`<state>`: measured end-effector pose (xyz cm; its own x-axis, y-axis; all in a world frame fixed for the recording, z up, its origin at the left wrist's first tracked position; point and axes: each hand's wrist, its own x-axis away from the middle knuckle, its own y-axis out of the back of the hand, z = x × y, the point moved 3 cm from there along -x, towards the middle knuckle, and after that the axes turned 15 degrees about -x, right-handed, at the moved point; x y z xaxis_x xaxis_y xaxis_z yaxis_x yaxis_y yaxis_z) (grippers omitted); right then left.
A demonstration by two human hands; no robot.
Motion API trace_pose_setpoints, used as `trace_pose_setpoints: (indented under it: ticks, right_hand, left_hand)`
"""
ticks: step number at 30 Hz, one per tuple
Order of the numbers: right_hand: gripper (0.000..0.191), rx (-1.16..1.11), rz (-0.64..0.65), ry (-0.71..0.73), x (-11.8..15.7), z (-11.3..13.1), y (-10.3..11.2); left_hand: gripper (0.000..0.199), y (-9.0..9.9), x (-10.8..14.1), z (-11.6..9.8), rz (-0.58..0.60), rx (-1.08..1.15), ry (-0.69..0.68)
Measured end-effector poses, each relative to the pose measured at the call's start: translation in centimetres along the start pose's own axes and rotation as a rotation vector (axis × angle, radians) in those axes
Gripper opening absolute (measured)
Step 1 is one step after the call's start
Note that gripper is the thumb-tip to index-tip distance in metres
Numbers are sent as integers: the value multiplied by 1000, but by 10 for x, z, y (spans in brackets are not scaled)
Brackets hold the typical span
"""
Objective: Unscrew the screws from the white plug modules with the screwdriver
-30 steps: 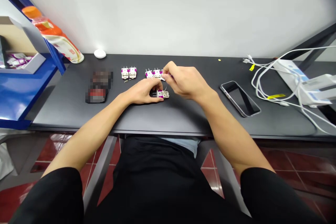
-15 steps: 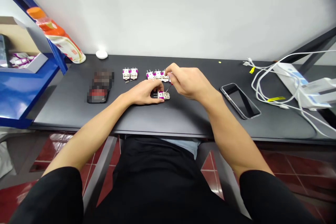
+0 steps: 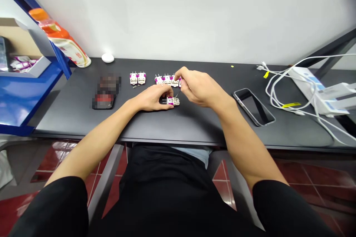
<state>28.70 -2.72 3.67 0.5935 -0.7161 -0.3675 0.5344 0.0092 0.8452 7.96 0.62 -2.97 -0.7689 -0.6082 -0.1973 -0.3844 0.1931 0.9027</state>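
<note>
My left hand [image 3: 155,97] is closed around a small white-and-purple plug part [image 3: 173,101], pinching it flat against the tabletop with thumb and fingers. Thin metal pins stick out of the part toward my palm. In my right hand [image 3: 196,87] is a slim screwdriver [image 3: 178,93]; its thin shaft slants down to the right end of the held part, and its handle is mostly hidden by my fingers. Behind my hands stand several similar plug parts [image 3: 167,79], some partly covered by my right hand. Two more plug parts [image 3: 138,78] stand to the left, with tiny screws [image 3: 135,87] in front.
A phone [image 3: 253,106] lies right of my right arm, with white cables [image 3: 274,89] and a white box [image 3: 308,89] beyond. At left are a pixelated dark object [image 3: 105,92], a white rounded object [image 3: 107,57], an orange bottle [image 3: 62,39] and an open box [image 3: 41,67].
My right hand has shifted and turned very slightly around the screwdriver, whose tip stays at the plug part. The left hand keeps its hold in the same place.
</note>
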Motion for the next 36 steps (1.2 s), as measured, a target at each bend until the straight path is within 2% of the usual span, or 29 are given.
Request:
trace_pose_setpoints:
  ticks: [3,9,14,20,26,28,32,36]
  right_hand:
    - [31,-56,-14,45,1,1,0]
    - [34,28,40,-64,0,-1,1]
    - [30,-73,19,30,1,3,3]
    - [33,34,46,-99,1,-1,3]
    - [29,-36,12,6,1,2,3]
    - [25,1,35,-15,1,3,3]
    - [31,82,62,-119,0,1,5]
    - [30,27,48,-72,1,1,4]
  left_hand:
    - [33,-1,0,1,1,9,6]
    - [31,0,0,0,8,4,-4]
    - [33,-1,0,1,3,6,5]
    - [32,0,0,0,13,7,5]
    - [34,-1,0,2,7,18,13]
    - [35,-1,0,2,8,23,14]
    - [33,0,0,0,12,18,13]
    - [34,0,0,0,12,25,6]
